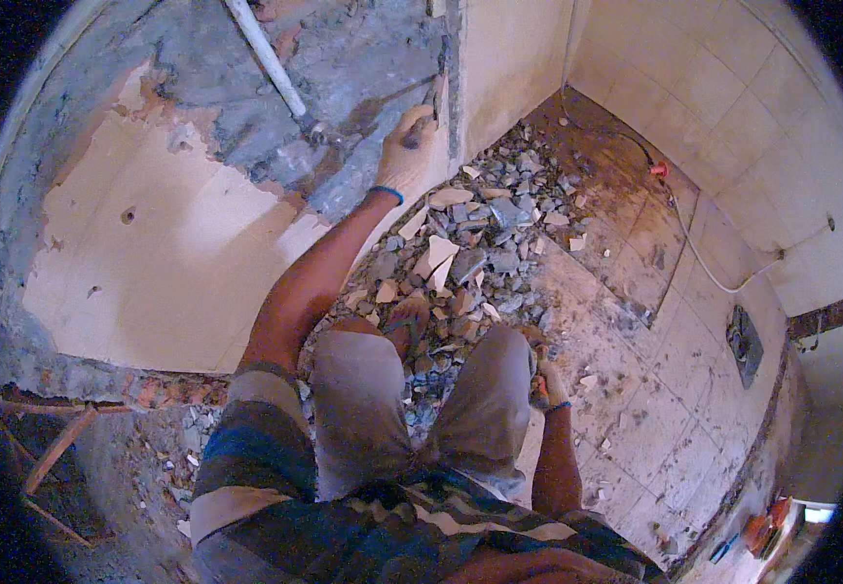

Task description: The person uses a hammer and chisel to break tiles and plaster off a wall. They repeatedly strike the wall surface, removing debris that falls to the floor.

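Observation:
My left hand (408, 156), in a pale glove with a blue cuff, is raised to the wall's edge at the inner corner. Its fingers are closed around a thin dark rod-like tool (438, 95), perhaps a chisel, which lies close to the broken tile edge. Down beside my right knee, my right hand (553, 385) wears a similar glove and is curled closed. A bit of orange-red shows at its fingers, but what it grips is partly hidden by my knee. Partly tiled, the left wall (164, 253) shows bare grey mortar (363, 58) above.
Broken tile and mortar rubble (480, 234) is heaped along the wall and around my feet. A white pipe (271, 58) runs down the bare wall. A pale cable (699, 248) with a red connector (659, 169) lies by the right wall, near a dark floor plate (744, 346).

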The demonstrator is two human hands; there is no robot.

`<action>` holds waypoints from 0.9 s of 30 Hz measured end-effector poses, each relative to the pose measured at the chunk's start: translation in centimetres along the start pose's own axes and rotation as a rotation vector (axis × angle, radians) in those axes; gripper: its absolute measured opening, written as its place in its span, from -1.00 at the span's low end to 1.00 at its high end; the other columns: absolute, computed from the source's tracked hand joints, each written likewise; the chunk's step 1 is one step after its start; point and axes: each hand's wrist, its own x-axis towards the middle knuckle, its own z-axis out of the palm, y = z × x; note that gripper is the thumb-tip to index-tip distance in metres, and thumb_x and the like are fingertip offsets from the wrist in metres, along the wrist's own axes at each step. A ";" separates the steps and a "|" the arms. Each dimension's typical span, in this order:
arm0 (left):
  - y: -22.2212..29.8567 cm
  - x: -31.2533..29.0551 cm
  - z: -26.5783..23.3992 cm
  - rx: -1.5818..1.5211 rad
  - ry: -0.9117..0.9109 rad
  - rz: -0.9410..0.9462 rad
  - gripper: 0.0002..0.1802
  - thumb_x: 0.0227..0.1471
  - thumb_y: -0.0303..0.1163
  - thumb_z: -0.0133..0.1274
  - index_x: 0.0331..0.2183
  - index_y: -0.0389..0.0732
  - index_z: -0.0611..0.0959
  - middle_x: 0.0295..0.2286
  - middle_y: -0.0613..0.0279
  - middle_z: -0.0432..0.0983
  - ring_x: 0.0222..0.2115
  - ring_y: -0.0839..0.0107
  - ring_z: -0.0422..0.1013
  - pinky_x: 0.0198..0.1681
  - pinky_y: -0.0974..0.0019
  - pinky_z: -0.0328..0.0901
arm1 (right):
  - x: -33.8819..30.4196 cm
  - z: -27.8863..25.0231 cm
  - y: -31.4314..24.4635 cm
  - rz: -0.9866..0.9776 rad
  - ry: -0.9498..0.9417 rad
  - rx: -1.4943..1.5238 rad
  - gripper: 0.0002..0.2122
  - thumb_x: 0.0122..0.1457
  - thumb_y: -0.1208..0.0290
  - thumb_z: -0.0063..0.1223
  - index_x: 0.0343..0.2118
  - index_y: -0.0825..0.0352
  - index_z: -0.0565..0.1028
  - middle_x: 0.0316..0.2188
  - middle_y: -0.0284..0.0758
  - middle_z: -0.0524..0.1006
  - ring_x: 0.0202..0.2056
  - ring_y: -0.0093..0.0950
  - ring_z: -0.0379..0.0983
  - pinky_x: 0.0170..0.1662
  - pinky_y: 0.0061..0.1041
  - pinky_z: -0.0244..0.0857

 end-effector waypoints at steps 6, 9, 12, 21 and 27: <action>-4.5 -3.6 0.0 -0.343 0.168 -0.171 -0.68 0.39 -0.20 0.07 0.01 -0.21 0.59 -0.09 0.25 0.55 -0.04 0.45 0.44 0.10 0.27 0.36 | -0.1 -1.1 0.8 -0.188 0.204 -0.350 -0.75 0.36 0.06 0.16 -0.39 0.04 0.44 -0.70 -0.56 0.41 -0.77 -0.66 0.29 -0.73 -0.61 0.18; -5.3 -5.5 0.7 -0.677 0.234 -0.298 -0.65 0.42 -0.12 0.05 0.02 -0.17 0.57 -0.10 0.33 0.48 -0.04 0.50 0.41 0.12 0.30 0.34 | 0.0 -1.5 0.2 -0.135 0.151 -0.196 -0.76 0.39 0.08 0.12 -0.37 0.06 0.47 -0.70 -0.55 0.43 -0.80 -0.65 0.27 -0.77 -0.61 0.15; -5.8 -6.4 0.9 -0.776 0.272 -0.331 -0.62 0.43 -0.03 0.03 -0.02 -0.15 0.55 -0.12 0.36 0.43 -0.07 0.55 0.38 0.11 0.36 0.34 | 0.1 -1.6 -0.5 -0.048 0.039 -0.363 -0.77 0.42 0.08 0.09 -0.35 0.06 0.49 -0.70 -0.53 0.45 -0.78 -0.64 0.31 -0.75 -0.62 0.18; -9.1 -5.0 2.5 -0.745 0.420 -0.271 -0.70 0.43 -0.16 0.06 -0.04 -0.19 0.57 -0.23 0.38 0.45 -0.18 0.55 0.39 -0.03 0.37 0.36 | -2.1 1.5 -1.2 -0.036 0.201 -0.338 -0.74 0.37 0.04 0.11 -0.27 0.15 0.53 -0.67 -0.49 0.42 -0.73 -0.58 0.35 -0.72 -0.53 0.21; -11.9 -6.1 2.0 -0.759 0.346 -0.330 -0.73 0.44 -0.23 0.04 0.06 -0.13 0.52 -0.10 0.26 0.49 -0.13 0.46 0.46 0.03 0.32 0.40 | -8.9 10.1 -5.7 -0.261 0.527 -0.753 -0.72 0.29 0.10 0.14 -0.25 0.26 0.52 -0.59 -0.41 0.43 -0.70 -0.54 0.37 -0.73 -0.48 0.16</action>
